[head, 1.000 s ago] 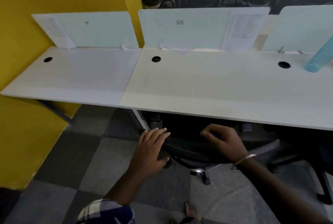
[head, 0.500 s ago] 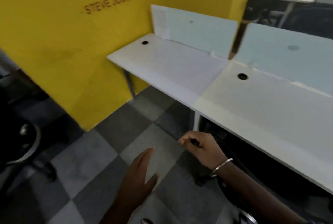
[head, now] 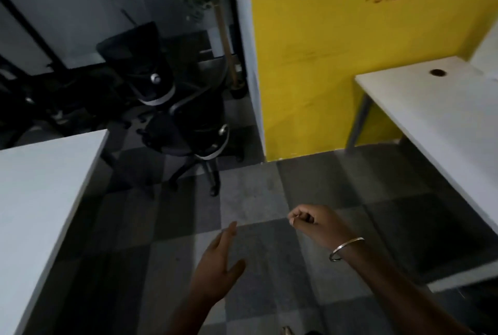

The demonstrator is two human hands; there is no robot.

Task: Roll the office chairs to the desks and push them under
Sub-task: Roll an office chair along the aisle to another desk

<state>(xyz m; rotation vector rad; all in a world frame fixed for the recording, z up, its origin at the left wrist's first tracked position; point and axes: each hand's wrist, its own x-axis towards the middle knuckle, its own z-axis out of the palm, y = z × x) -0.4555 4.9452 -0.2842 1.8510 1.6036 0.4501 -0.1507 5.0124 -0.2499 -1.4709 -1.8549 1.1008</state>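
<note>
Two black office chairs stand ahead on the left, past the desks: the nearer chair (head: 188,143) on its wheeled base and a farther chair (head: 140,65) behind it. A white desk (head: 40,200) fills the left side and another white desk (head: 436,124) runs along the right. My left hand (head: 218,262) hangs in front of me with straight fingers, holding nothing. My right hand (head: 315,223), with a metal bangle on the wrist, is curled into a loose fist and holds nothing. Both hands are well short of the chairs.
A yellow wall (head: 336,51) with lettering juts out between the chairs and the right desk. A potted plant (head: 223,11) stands behind the chairs. Grey checkered carpet (head: 256,200) lies between the two desks. More dark chairs sit at the far left.
I have let go of the chair pushed under the right desk and turned left. Both hands have come away empty, and the two loose chairs have come into view.
</note>
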